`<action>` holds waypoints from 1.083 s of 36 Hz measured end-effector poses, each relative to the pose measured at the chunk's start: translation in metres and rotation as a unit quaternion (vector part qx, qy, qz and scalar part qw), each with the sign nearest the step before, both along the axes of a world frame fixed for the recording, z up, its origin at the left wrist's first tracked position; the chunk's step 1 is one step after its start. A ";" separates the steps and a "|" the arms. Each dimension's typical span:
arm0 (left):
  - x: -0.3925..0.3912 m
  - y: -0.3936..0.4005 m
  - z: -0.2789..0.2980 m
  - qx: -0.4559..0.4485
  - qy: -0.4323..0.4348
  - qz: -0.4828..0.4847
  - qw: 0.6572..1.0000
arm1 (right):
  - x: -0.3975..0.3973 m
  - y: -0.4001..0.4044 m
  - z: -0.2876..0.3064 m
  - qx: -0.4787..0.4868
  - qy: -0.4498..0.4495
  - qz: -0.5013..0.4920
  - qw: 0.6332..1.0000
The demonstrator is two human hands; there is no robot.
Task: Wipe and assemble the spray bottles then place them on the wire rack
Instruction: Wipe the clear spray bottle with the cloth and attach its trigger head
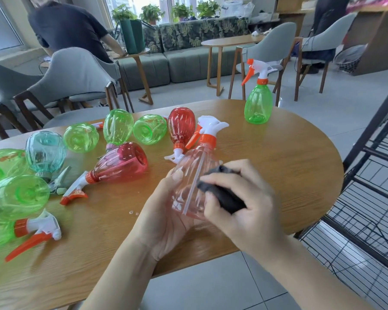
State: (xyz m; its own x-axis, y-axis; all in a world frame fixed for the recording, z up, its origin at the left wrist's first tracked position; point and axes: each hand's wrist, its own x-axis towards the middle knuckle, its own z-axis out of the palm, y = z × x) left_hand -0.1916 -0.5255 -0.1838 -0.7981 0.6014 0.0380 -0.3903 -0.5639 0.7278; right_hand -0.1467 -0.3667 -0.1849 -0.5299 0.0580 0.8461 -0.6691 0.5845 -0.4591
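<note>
My left hand [164, 211] cradles a pale pink spray bottle [189, 175] from below, its white and orange trigger head [210, 128] pointing away from me. My right hand [244, 202] presses a dark cloth [222, 194] against the bottle's right side. Several more bottles lie on the wooden table [278, 166]: a red one [121, 162], another red one [181, 126], green ones [118, 126] and a teal one [45, 151]. One green bottle [258, 104] stands upright at the table's far right. The black wire rack [372, 198] stands to the right.
Grey chairs [72, 79] stand behind the table, with a sofa and small wooden tables beyond. A person in a dark shirt [65, 25] bends over at the back left. Tiled floor shows between the table's edge and the rack.
</note>
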 end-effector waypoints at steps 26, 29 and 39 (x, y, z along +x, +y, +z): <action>0.003 0.003 0.004 -0.026 0.013 0.000 1.000 | -0.015 0.010 0.008 -0.054 -0.051 -0.072 0.995; 0.003 0.002 0.003 -0.014 0.006 0.005 1.000 | -0.011 0.006 0.006 -0.075 -0.049 -0.065 0.994; 0.000 0.002 0.000 -0.030 0.006 -0.005 1.000 | -0.011 0.007 0.008 -0.091 -0.070 -0.049 0.992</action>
State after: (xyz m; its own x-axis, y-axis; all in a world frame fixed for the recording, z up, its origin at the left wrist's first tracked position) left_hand -0.1919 -0.5238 -0.1839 -0.7917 0.6108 0.0123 -0.3861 -0.5158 0.7648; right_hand -0.1578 -0.3601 -0.1766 -0.6265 0.2591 0.7351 -0.5353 0.5424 -0.6475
